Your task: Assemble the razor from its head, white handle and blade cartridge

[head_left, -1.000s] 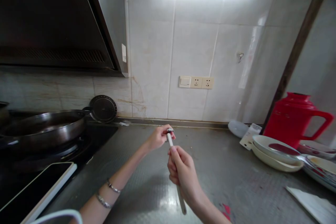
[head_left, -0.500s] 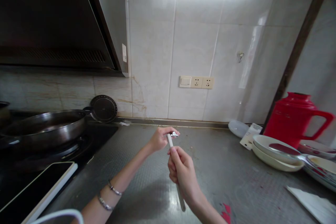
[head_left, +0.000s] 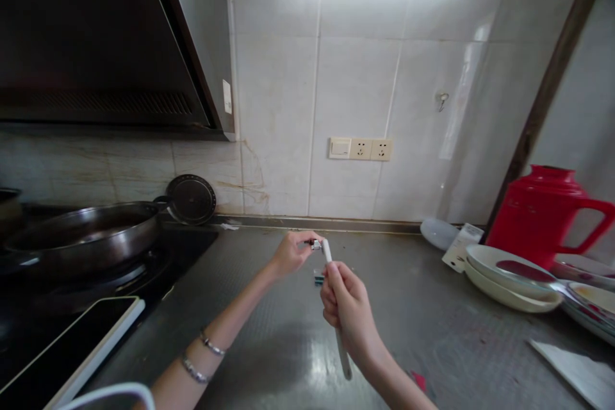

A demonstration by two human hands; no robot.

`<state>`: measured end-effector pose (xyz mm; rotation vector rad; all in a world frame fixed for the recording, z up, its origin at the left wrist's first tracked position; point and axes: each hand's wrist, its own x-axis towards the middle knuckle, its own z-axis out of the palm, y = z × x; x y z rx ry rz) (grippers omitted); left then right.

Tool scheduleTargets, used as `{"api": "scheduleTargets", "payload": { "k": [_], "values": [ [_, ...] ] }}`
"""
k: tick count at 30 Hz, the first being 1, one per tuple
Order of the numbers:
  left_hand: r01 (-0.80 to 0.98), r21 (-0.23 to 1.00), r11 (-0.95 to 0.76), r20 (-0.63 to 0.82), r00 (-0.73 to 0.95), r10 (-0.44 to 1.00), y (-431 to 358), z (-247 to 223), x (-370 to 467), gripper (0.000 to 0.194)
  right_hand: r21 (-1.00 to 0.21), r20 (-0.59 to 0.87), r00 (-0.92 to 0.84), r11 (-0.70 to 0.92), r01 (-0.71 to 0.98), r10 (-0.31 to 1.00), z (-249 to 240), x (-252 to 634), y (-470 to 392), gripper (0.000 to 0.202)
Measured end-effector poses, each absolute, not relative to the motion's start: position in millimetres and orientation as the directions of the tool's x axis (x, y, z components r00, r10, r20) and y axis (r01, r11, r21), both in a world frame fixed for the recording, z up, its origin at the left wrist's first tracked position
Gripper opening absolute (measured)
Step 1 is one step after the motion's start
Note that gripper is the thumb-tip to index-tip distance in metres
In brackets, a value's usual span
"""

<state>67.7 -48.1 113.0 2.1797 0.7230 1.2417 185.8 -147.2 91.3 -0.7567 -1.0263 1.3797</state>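
Note:
My left hand [head_left: 289, 253] reaches in from the lower left, its thumb and fingers pinched on a small silvery metal piece [head_left: 316, 245], too small to identify. Two bracelets [head_left: 196, 368] circle that wrist. Wrapped in my right hand [head_left: 348, 301] is a slim white toothbrush [head_left: 344, 359], tilted, its tail sticking out below the fist. The brush's head [head_left: 327, 248] is just right of the metal piece; I cannot tell whether they touch. A small clear and teal thing [head_left: 318, 277] shows just left of my right fingers.
A metal counter [head_left: 269, 346] lies under my hands. Left are a stove with a steel pan [head_left: 91, 237], a phone [head_left: 72, 352] and a white cable [head_left: 115, 388]. Right stand a red thermos [head_left: 538, 218], stacked plates [head_left: 509, 291] and white paper [head_left: 576, 368]. Sockets [head_left: 371, 149] are on the wall.
My right hand has moved a little to the right with the toothbrush, whose head has gone from left of the metal piece to its right. The teal thing has come into view. My left hand stays nearly still.

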Motion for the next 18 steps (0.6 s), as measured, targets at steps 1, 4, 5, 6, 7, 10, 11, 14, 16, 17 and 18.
{"api": "scheduleTargets", "payload": {
  "k": [1, 4, 5, 6, 7, 10, 11, 14, 16, 17, 18],
  "values": [
    [0.185, 0.668, -0.721, 0.600, 0.439, 0.669, -48, 113, 67, 0.019, -0.912, 0.119, -0.114, 0.063, -0.405, 0.986, 90, 185, -148, 0.042],
    [0.143, 0.694, -0.706, 0.592, 0.444, 0.672, -45, 109, 68, 0.012, -0.943, 0.061, -0.249, -0.026, -0.331, 0.967, 84, 179, -153, 0.044],
    [0.133, 0.713, -0.689, 0.582, 0.435, 0.687, -43, 107, 69, 0.010, -0.953, 0.053, -0.281, -0.036, -0.302, 0.958, 83, 177, -155, 0.044],
    [0.118, 0.741, -0.661, 0.566, 0.420, 0.710, -41, 105, 70, 0.010, -0.961, 0.061, -0.302, -0.025, -0.274, 0.951, 83, 176, -157, 0.043],
    [0.096, 0.776, -0.624, 0.542, 0.403, 0.737, -39, 103, 70, 0.012, -0.970, 0.088, -0.307, 0.011, -0.243, 0.947, 84, 176, -157, 0.042],
    [0.028, 0.883, -0.468, 0.421, 0.391, 0.818, -37, 101, 70, 0.021, -0.956, 0.292, -0.283, 0.281, -0.079, 0.914, 99, 189, -147, 0.037],
    [0.026, 0.912, -0.408, 0.365, 0.400, 0.841, -38, 103, 70, 0.023, -0.915, 0.384, -0.283, 0.403, 0.007, 0.879, 107, 197, -140, 0.035],
    [0.047, 0.977, -0.209, 0.164, 0.460, 0.873, -44, 112, 68, 0.030, -0.782, 0.522, -0.263, 0.578, 0.233, 0.812, 130, 223, -113, 0.033],
    [0.037, 0.996, -0.085, 0.056, 0.492, 0.869, -50, 118, 67, 0.034, -0.719, 0.551, -0.220, 0.592, 0.364, 0.805, 142, 238, -94, 0.032],
    [0.028, 0.999, -0.036, 0.017, 0.502, 0.865, -52, 120, 67, 0.034, -0.688, 0.554, -0.201, 0.581, 0.435, 0.808, 145, 243, -86, 0.033],
    [0.019, 1.000, 0.003, -0.013, 0.505, 0.863, -54, 122, 67, 0.035, -0.659, 0.557, -0.179, 0.563, 0.499, 0.811, 148, 247, -78, 0.035]
  ]
}}
